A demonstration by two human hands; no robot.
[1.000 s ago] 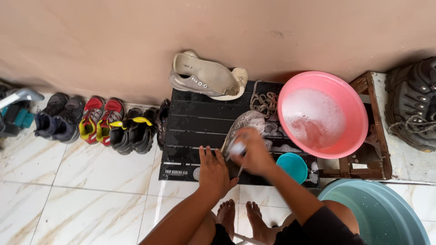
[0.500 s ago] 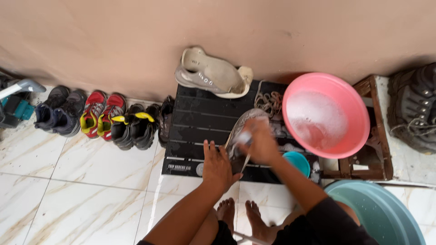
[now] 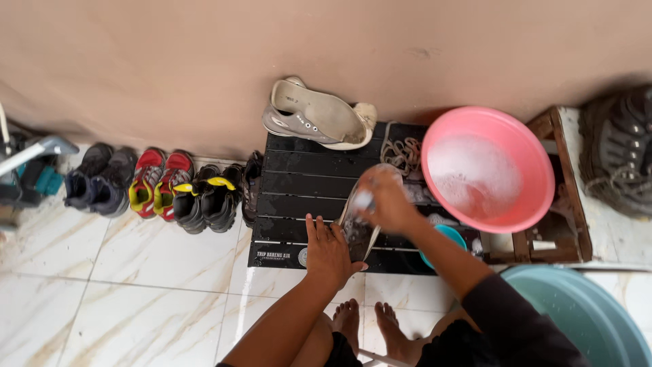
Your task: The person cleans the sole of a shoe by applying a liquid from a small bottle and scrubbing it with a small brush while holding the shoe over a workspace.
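Observation:
A grey shoe (image 3: 356, 224) lies sole-side on a black slatted board (image 3: 299, 187). My left hand (image 3: 329, 253) presses on its near end and holds it steady. My right hand (image 3: 384, 201) is closed around a small white brush (image 3: 363, 201) over the far part of the shoe. A pink basin (image 3: 536, 170) of soapy water stands just to the right. A small teal bowl (image 3: 451, 238) peeks out under my right forearm.
A second grey shoe (image 3: 314, 115) leans on the wall behind the board, with loose laces (image 3: 402, 153) beside it. Several pairs of shoes (image 3: 163, 190) line the wall at left. A wooden crate (image 3: 558, 231), dark boots (image 3: 621, 156) and a large teal tub (image 3: 584, 312) are at right.
My right hand with the brush has moved up the shoe, away from me. My left hand stays on the near end. The view has shifted slightly.

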